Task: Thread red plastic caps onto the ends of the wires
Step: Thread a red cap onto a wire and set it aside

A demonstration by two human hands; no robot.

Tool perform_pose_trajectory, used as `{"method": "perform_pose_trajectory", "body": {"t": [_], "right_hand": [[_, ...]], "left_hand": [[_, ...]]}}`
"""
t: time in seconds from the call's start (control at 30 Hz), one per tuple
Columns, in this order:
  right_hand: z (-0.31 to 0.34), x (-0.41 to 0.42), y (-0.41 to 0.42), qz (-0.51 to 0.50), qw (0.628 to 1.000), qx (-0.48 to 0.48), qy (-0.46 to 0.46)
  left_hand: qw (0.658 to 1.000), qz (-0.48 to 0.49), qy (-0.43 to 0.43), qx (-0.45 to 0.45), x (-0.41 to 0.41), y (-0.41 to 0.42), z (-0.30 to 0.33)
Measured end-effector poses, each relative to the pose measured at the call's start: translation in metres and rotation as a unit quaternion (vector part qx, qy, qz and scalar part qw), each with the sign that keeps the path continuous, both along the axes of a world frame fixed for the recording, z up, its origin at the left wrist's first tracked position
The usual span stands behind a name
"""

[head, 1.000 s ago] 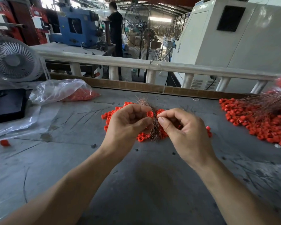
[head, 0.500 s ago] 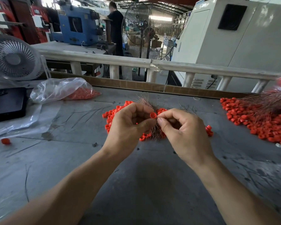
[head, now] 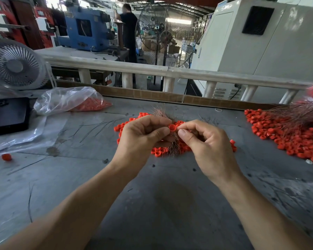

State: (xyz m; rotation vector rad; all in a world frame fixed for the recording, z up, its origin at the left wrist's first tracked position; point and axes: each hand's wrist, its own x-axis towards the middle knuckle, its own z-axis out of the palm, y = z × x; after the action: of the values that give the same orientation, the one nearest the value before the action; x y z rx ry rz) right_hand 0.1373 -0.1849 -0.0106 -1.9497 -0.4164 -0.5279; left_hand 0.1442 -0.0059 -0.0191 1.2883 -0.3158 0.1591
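A single red cap (head: 172,127) is pinched between the thumb and forefinger of my left hand (head: 143,139), just above the grey table (head: 161,204). My right hand (head: 208,147) meets it from the right, thumb and forefinger pinched at the cap; the thin wire it seems to hold is too fine to make out. Under both hands lies a heap of loose red caps (head: 161,150) with a bundle of copper-coloured wires (head: 161,112) across it.
A larger heap of capped wires (head: 287,134) covers the table's right side. At the left lie a clear bag of caps (head: 69,100), a black flat device (head: 9,115), a white fan (head: 14,64) and one stray cap (head: 6,157). A railing (head: 170,71) runs behind.
Both hands have stayed together over the heap, lifting slightly. The cap between the fingertips has turned so its open side shows more.
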Motion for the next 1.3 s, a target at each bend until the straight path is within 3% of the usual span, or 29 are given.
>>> {"method": "perform_pose_trajectory", "body": {"t": [0.63,1.3], "right_hand": [[0.003,-0.001,-0.001,-0.004,0.999,-0.036,-0.026],[-0.009,0.005,0.001,0.064,0.996,0.017,0.062]], "left_hand": [[0.997,-0.043,0.058,0.007,-0.004,0.001,0.006],[0.993,-0.065,0.073,-0.067,-0.002,0.003,0.006]]}}
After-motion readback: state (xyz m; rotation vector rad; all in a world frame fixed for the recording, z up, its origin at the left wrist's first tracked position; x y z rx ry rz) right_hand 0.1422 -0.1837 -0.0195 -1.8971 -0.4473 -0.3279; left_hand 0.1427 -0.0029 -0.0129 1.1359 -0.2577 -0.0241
